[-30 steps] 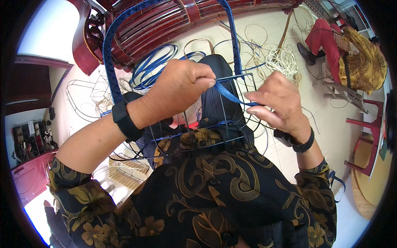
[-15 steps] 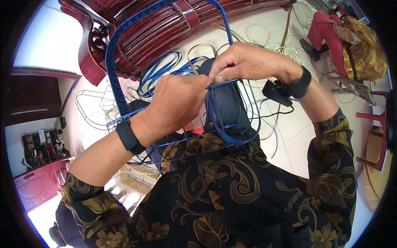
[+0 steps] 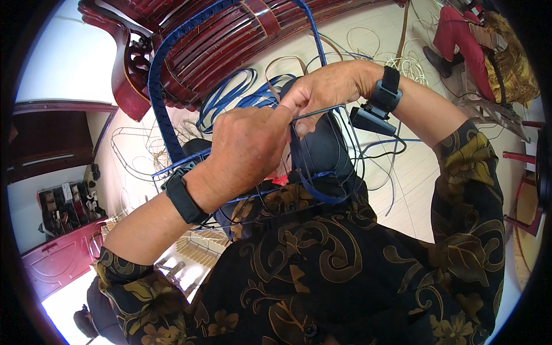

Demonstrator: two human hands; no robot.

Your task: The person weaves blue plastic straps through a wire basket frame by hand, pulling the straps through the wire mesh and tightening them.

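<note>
A wire basket frame rests on my lap, its tall handle (image 3: 155,86) wrapped in blue strip. My right hand (image 3: 336,86) is closed at the rim (image 3: 325,111), fingers above the wire and thumb tip below it. Against its fingertips presses my left hand (image 3: 250,146), closed, back of the hand upward; whatever it pinches is hidden. A loose blue strip (image 3: 310,190) hangs in a curve inside the frame, below the hands. Behind them a thin brown strip (image 3: 276,66) arches up.
Coiled blue strips (image 3: 224,95) lie on the floor beyond, before a dark red slatted bench (image 3: 213,57). Pale cord (image 3: 408,72) is heaped at the far right, near a seated person in red trousers (image 3: 460,46). A shoe rack (image 3: 69,207) stands at left.
My right thumb has gone from above the rim wire to below it, and the right wrist has turned and moved left. My left hand stays close to the same spot.
</note>
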